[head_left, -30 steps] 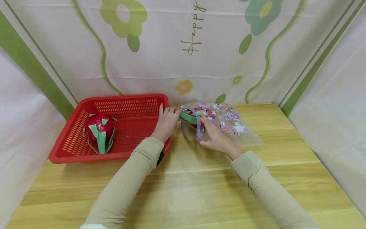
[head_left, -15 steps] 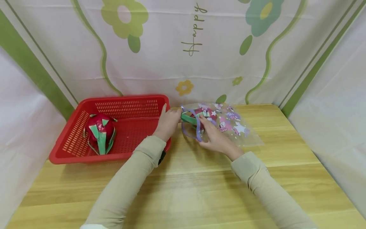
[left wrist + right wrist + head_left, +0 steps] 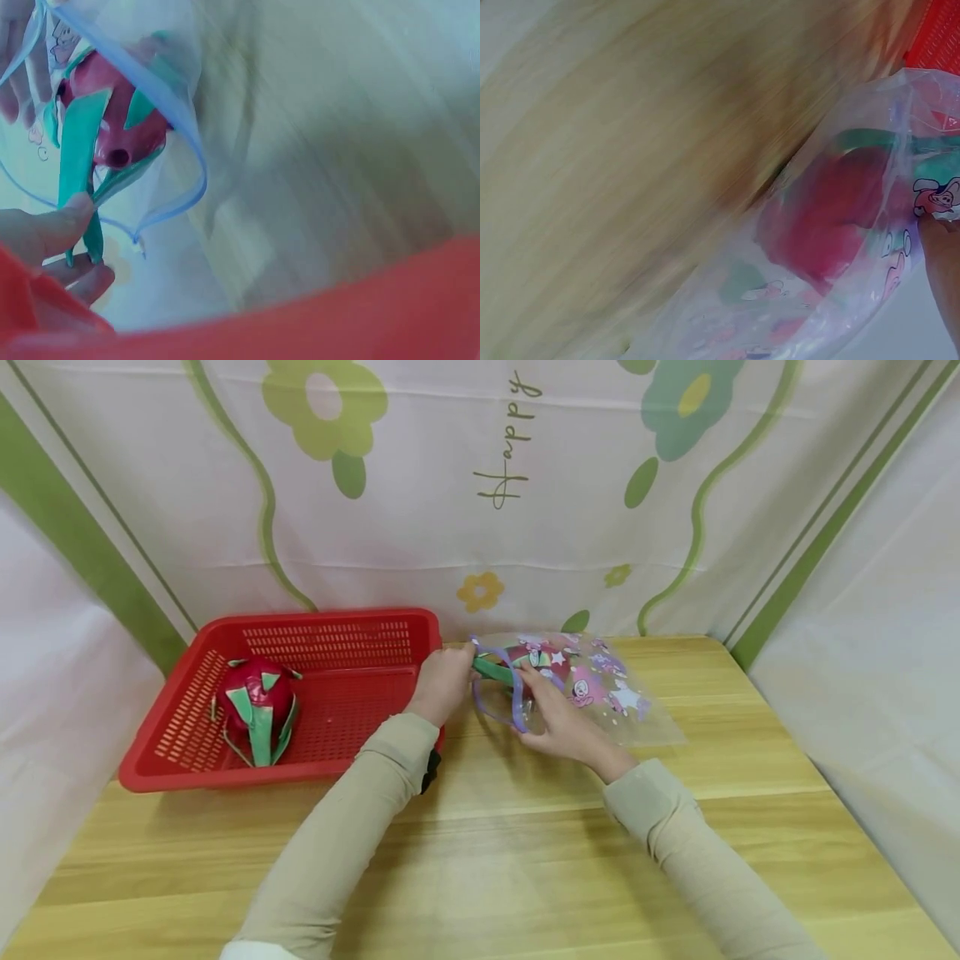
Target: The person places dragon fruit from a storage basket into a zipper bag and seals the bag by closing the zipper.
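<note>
Left fingers (image 3: 66, 223) pinch leaf (image 3: 81, 142); bag (image 3: 627, 697) ahead, red basket (image 3: 247, 774) beside.

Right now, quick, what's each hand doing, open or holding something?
Left hand: closed, pinching a green leaf of the dragon fruit.
Right hand: closed on the clear bag, near its mouth.

Seemingly a booth: flowered cloth (image 3: 420, 539) walls

Head view bright, pale glare on table (image 3: 480, 877); wrist views dimmer, hazy, soft.
</note>
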The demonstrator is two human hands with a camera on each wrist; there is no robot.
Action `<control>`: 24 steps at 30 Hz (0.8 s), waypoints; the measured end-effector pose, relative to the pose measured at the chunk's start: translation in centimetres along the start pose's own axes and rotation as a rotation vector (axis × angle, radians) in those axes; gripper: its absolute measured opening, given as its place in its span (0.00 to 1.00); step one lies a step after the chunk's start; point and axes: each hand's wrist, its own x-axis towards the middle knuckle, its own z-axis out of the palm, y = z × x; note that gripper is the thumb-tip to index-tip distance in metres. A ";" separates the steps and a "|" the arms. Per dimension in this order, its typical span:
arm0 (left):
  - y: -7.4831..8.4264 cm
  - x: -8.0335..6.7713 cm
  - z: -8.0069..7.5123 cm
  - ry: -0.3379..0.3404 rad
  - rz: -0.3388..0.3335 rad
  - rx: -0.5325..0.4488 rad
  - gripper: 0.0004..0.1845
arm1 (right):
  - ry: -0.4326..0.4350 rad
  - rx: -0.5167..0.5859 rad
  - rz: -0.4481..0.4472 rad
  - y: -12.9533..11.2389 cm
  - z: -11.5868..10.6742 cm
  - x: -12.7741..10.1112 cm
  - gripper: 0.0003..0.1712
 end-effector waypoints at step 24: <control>0.7 0.3 0.8 -0.218 -0.016 0.010 0.30 | 0.057 -0.281 -0.016 -2.2 0.4 1.2 0.36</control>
